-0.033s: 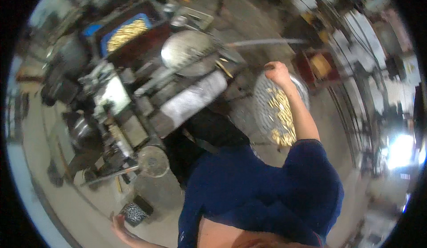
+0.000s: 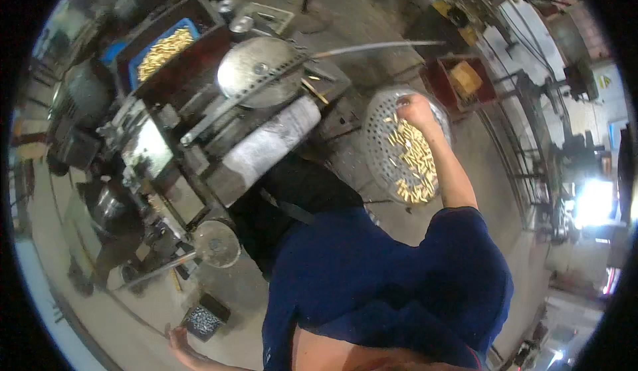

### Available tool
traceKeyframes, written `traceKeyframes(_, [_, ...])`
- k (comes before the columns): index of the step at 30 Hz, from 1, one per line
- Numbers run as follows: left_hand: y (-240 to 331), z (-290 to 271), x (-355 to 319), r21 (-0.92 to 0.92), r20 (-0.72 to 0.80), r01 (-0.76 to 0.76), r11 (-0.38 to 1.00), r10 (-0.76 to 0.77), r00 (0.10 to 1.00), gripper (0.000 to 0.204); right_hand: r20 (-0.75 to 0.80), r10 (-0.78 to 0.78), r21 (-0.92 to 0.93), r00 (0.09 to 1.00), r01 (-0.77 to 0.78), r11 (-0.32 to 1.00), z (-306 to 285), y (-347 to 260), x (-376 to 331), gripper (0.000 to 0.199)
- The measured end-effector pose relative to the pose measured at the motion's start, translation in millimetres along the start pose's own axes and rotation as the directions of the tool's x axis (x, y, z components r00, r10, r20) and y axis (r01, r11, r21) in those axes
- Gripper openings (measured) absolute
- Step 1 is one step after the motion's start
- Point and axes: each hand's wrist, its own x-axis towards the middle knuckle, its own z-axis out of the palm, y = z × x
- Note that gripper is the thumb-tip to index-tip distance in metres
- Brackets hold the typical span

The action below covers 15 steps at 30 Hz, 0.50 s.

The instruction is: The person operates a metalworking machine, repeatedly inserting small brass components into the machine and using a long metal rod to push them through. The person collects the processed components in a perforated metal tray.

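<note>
Progress: handling appears midway. The gold pieces [image 2: 417,159] lie loose in the perforated basin [image 2: 377,146], right of centre in the frame; 1 further batch fills the blue tray [image 2: 135,65], upper left. Which batch is finished cannot be determined.

Condition: pieces are slim, short, shiny, unsorted, heaped toward the basin's lower right.

Grip: right hand [image 2: 415,110] is curled over the basin's upper part; whether it pinches a piece, cannot tell. Left hand [image 2: 178,340], lower left, has fingers loosely spread beside the box [image 2: 218,306].

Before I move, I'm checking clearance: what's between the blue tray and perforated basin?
In the head view, a round metal disc, holed bar and pale cylinder lie between the blue tray and perforated basin.
</note>
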Motion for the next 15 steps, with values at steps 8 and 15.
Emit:
traceKeyframes(8, [3.3, -9.5, 50.7, -0.026, 0.183, 0.124, 0.992, -0.117, 0.976, 0.063, 0.153, 0.126, -0.131, 0.980, -0.106, 0.986, 43.6, 51.0, -95.5, 0.036])
traceKeyframes(15, [-23.1, -24.3, 65.4, -0.112, 0.317, -0.002, 0.994, 0.038, 0.948, 0.048, 0.368, 0.056, -0.445, 0.928, 0.123, 0.887, 64.4, 29.2, -38.0, 0.033])
